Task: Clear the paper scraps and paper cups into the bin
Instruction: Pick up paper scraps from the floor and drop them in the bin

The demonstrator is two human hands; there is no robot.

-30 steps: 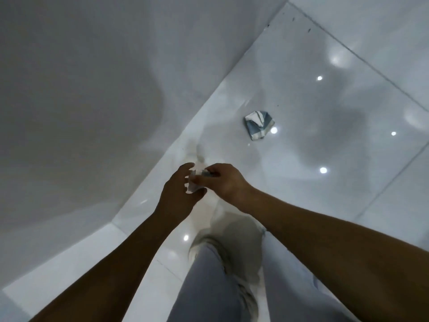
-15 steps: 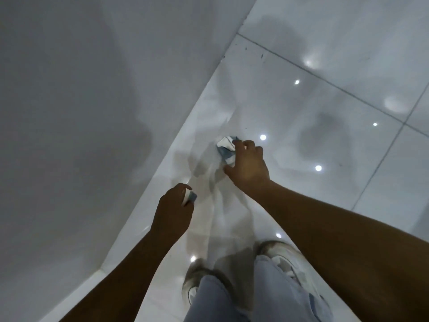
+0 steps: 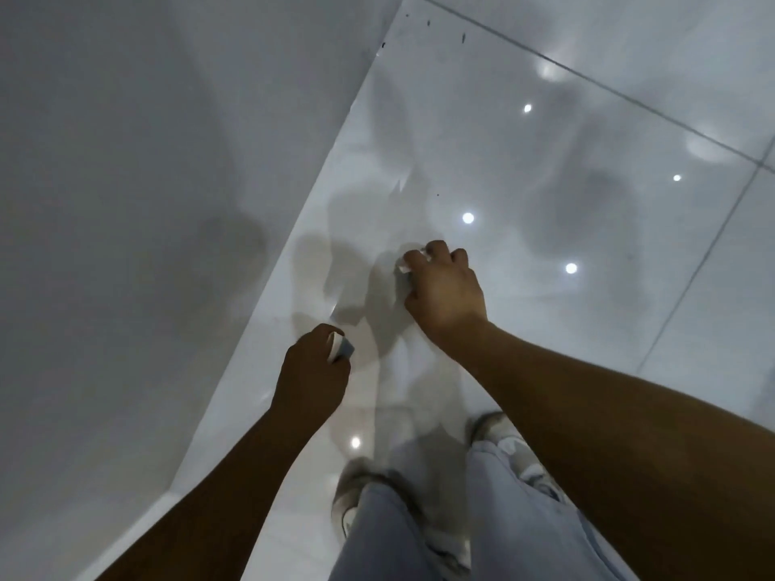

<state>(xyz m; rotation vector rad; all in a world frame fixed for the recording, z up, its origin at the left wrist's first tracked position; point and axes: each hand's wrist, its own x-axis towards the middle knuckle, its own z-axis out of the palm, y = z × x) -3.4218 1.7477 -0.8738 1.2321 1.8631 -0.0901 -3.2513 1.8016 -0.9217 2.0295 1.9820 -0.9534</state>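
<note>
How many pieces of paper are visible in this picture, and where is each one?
2. One paper scrap is held in the left hand. The other scrap is gripped by the right hand, mostly hidden by its fingers. Others may lie outside the view.

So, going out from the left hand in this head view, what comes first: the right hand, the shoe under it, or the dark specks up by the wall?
1. Right hand, just up and right of the left hand, closed round a paper scrap.
2. Shoe, lower, toward the bottom edge.
3. Dark specks, far up where the floor meets the wall.
</note>
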